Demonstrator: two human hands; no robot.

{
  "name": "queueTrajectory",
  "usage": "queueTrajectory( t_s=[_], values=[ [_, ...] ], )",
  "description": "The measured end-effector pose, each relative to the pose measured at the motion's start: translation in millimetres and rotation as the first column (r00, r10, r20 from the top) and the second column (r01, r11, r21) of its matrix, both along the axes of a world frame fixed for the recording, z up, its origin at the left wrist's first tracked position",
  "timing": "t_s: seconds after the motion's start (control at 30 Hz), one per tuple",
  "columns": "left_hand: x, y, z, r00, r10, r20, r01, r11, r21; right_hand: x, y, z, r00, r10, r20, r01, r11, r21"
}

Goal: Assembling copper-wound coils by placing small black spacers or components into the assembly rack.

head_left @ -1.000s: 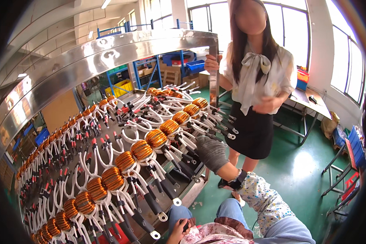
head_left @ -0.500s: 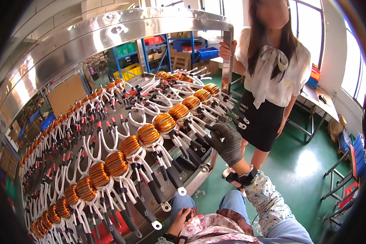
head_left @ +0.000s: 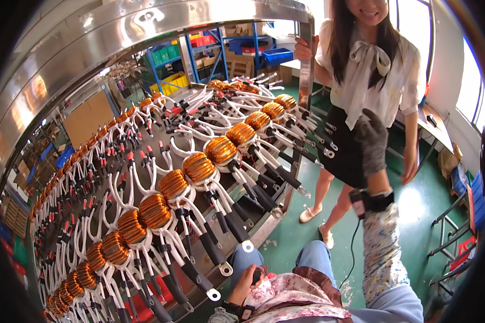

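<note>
With the gloved right hand [head_left: 373,141] raised, fingers loosely together and holding nothing, well off the copper coils [head_left: 199,168] on the table [head_left: 264,229] — and the left hand [head_left: 248,280] curled in the lap, grip unclear — a blind reach could snag the dangling leads [head_left: 221,253].

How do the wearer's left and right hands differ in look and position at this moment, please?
The right hand wears a dark grey knit glove; the left hand is bare. The right hand is raised in the air, clear of the rack of copper coils; the left hand sits low by the lap, just under the rack's lower edge. The right hand's fingers are loosely open and empty; the left hand's are curled. Both wrists carry a dark strap.
</note>
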State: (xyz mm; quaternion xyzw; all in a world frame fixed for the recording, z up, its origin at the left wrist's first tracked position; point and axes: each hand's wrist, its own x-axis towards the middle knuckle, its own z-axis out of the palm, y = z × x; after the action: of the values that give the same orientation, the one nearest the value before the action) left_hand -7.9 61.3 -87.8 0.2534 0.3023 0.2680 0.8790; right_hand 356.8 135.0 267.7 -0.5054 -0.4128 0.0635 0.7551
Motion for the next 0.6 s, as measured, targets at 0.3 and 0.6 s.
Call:
queueTrajectory(
  t_s=[0.3,0.6],
  values=[
    [41.7,20.9,56.0,0.970,-0.026,0.244,0.040,0.998,-0.056,-133.6,-84.1,-139.7,0.613,0.694,0.378,-0.211,0.605,-0.768],
    [37.8,12.8,73.3,0.980,0.172,0.096,-0.158,0.978,-0.135,-205.2,-90.0,-222.9,0.476,0.539,0.695,-0.118,0.823,-0.556]
  ],
)
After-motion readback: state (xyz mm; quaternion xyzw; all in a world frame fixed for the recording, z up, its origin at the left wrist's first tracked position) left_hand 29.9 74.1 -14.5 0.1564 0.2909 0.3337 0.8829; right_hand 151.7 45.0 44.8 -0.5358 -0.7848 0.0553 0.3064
